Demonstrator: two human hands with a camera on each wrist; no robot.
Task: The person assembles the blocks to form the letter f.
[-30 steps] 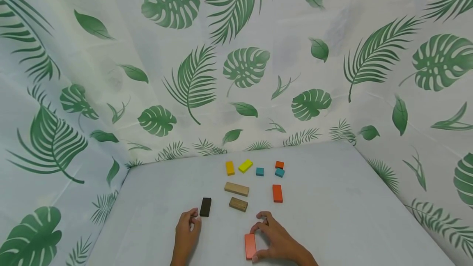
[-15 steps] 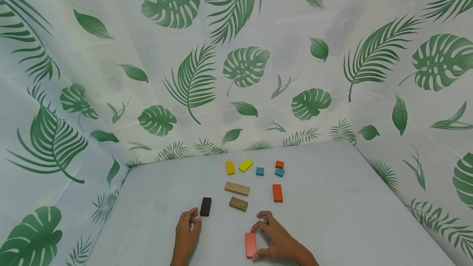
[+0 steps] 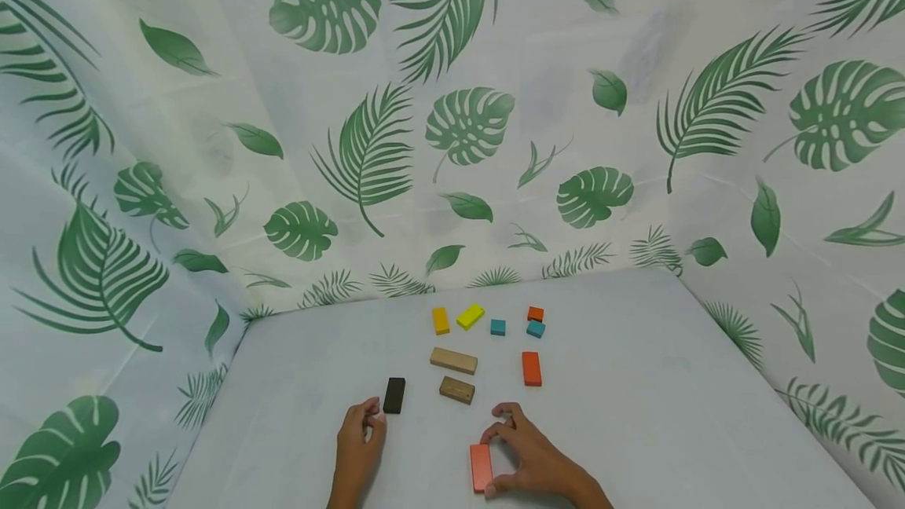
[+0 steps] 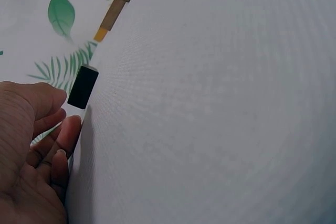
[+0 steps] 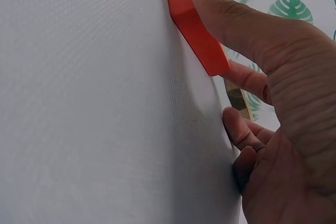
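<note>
In the head view my right hand [image 3: 526, 458] pinches a coral-red block [image 3: 481, 468] lengthwise, thumb at the near end and index finger at the far end. The right wrist view shows the same red block [image 5: 197, 30] against the white surface, the thumb [image 5: 236, 19] over its near end; the other fingers curl loosely beside it. My left hand [image 3: 359, 442] rests on the table with loosely bent fingers, holding nothing. Just beyond its fingertips lies a dark brown block [image 3: 394, 396], which also appears as a black block [image 4: 83, 86] in the left wrist view.
Ahead on the white table [image 3: 636, 383] lie a tan block [image 3: 454, 360], a brown block [image 3: 457, 389], a red-orange block [image 3: 532, 368], an orange-yellow block [image 3: 441, 320], a yellow block [image 3: 470, 316], two blue blocks and a small orange block [image 3: 536, 313]. Leaf-printed cloth encloses the table.
The coral-red block and the right thumb have shifted very slightly away from the person. My left hand and the other blocks show no clear movement.
</note>
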